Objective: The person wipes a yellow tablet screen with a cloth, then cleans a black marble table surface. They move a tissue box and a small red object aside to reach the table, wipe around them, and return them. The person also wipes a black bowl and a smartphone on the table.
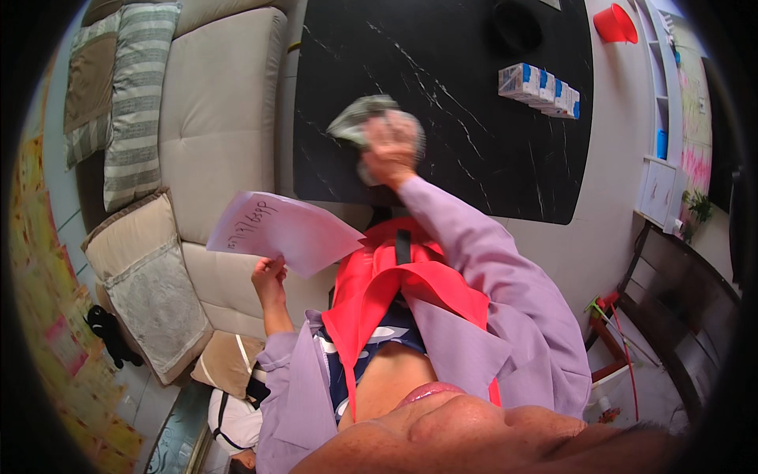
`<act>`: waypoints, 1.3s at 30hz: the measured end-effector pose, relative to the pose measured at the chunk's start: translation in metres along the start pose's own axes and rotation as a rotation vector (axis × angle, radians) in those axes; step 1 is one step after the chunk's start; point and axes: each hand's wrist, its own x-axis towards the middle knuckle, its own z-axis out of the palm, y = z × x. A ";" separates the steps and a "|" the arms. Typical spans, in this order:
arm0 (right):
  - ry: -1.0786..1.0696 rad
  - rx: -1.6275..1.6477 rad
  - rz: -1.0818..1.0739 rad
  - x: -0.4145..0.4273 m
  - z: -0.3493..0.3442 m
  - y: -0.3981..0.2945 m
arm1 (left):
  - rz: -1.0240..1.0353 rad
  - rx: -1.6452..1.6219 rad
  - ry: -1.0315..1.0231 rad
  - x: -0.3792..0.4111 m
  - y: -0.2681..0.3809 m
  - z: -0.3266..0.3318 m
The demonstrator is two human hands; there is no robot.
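Note:
My left hand [270,277] pinches the lower edge of a sheet of paper [290,231] between thumb and fingers; the sheet bears handwriting and hangs over the sofa's edge. On the black marble-patterned table [450,172], my right hand [392,145] presses on a crumpled greyish-green cloth [358,115]. The cloth spreads out beyond my fingers on both sides, and both hand and cloth are blurred. Part of the cloth is hidden under the palm.
Several small white-and-blue cartons [536,89] stand in a row at the table's right side, with a dark round object [516,26] behind them. A beige sofa [219,124] runs along the left. A red bucket [616,25] is on the floor beyond the table. A person [235,422] is at the lower left.

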 end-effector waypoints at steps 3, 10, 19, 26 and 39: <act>-0.154 0.188 -0.346 0.029 0.024 -0.047 | 0.017 0.024 -0.021 -0.004 0.007 0.011; -0.002 -0.092 0.051 0.004 -0.062 0.087 | 0.026 0.016 -0.117 -0.001 0.004 0.033; 0.042 -0.319 0.458 -0.150 -0.118 0.128 | -0.010 -0.032 -0.114 0.009 -0.010 0.036; 0.100 -0.365 0.329 0.033 -0.043 0.146 | 0.007 -0.002 -0.036 -0.007 -0.005 0.027; -0.153 0.178 -0.394 0.065 0.027 -0.031 | 0.034 0.075 -0.075 -0.027 0.006 0.064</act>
